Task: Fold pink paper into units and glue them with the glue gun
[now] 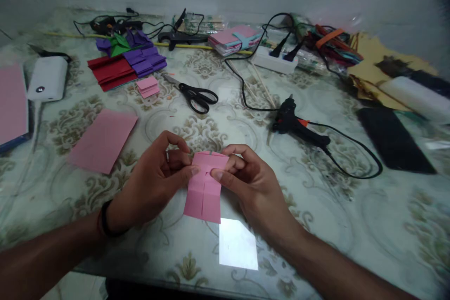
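Between both hands, above the patterned table, is a piece of folded pink paper (206,192) with creases and a slit down its lower half. My left hand (158,178) pinches its left side, thumb on the front. On the right side, my right hand (251,183) grips it the same way, its thumb near a small cut in the middle. To the left lies a flat pink sheet (105,140). Beyond the hands rest black-handled scissors (198,96) and a small folded pink piece (148,86). A black glue gun (298,124) lies to the right.
Folded red paper (111,71) and purple paper (145,60) lie at the back left. A white power bank (48,77) with a cable sits at far left. A power strip (276,58) with cords stands behind. A black phone (395,138) lies at right. The table's front edge is near.
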`<action>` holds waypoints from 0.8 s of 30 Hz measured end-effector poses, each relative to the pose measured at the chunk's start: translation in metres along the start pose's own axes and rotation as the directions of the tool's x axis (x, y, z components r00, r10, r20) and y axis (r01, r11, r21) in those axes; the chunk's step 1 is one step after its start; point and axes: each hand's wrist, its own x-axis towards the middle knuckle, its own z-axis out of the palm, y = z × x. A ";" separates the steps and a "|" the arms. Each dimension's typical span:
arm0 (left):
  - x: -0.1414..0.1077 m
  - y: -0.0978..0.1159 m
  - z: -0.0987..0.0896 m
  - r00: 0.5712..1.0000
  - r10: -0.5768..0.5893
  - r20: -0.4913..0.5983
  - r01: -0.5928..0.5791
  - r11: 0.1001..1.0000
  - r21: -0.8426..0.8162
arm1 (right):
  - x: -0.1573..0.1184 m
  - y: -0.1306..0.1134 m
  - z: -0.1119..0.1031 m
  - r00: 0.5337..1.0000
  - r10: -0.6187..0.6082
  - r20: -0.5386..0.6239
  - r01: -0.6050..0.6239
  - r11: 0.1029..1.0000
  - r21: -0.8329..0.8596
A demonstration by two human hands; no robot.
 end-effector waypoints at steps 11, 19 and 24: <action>0.004 -0.003 -0.006 0.938 -0.208 0.276 0.166 0.971 0.170 | -0.006 0.001 0.000 0.997 -0.073 0.022 0.076 0.986 -0.146; 0.001 -0.005 -0.005 0.931 -0.209 0.299 0.174 0.975 0.140 | -0.010 0.002 0.005 0.996 -0.055 0.073 0.068 0.979 -0.190; 0.001 -0.003 -0.006 0.946 -0.158 0.283 0.097 0.971 0.217 | -0.009 0.000 0.006 0.993 0.031 0.112 -0.009 0.981 -0.193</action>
